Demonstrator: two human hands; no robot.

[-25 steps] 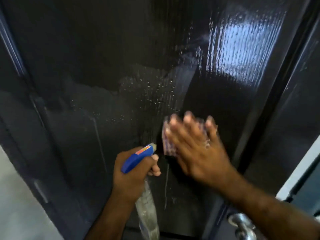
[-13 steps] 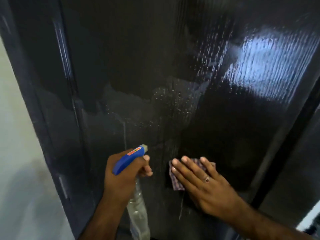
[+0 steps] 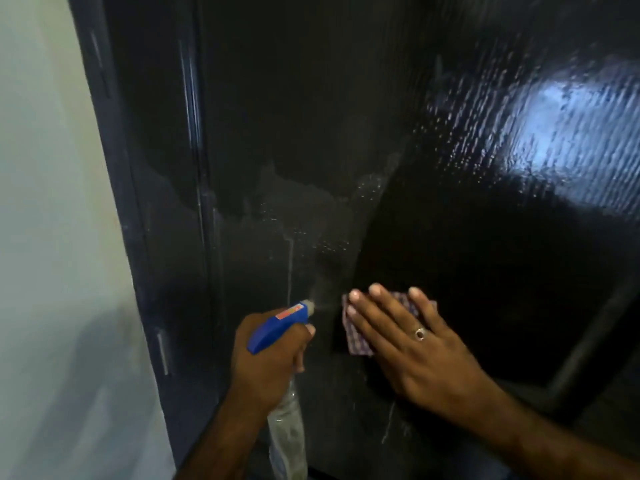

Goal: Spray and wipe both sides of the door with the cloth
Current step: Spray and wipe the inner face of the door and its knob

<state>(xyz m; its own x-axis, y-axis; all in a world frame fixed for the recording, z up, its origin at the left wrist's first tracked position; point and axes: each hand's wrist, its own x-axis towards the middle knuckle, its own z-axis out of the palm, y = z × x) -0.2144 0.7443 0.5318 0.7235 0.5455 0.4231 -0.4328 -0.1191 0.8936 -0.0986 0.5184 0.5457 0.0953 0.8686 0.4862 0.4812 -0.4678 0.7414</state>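
A glossy black door (image 3: 433,209) fills the view, wet with droplets and runs across its middle. My left hand (image 3: 266,362) grips a clear spray bottle (image 3: 287,431) with a blue trigger head (image 3: 277,323); a faint mist leaves its nozzle toward the door. My right hand (image 3: 412,348), fingers straight and a ring on one finger, presses a small checked cloth (image 3: 356,337) flat against the door just right of the nozzle. Most of the cloth is hidden under the fingers.
The dark blue door frame (image 3: 138,237) runs down the left, with a pale wall (image 3: 45,237) beyond it. A bright window reflection (image 3: 561,133) shines on the door's upper right.
The view has swung left, bringing the frame and wall in. My right hand slid the cloth down the door, then held. The bottle now gives off a mist.
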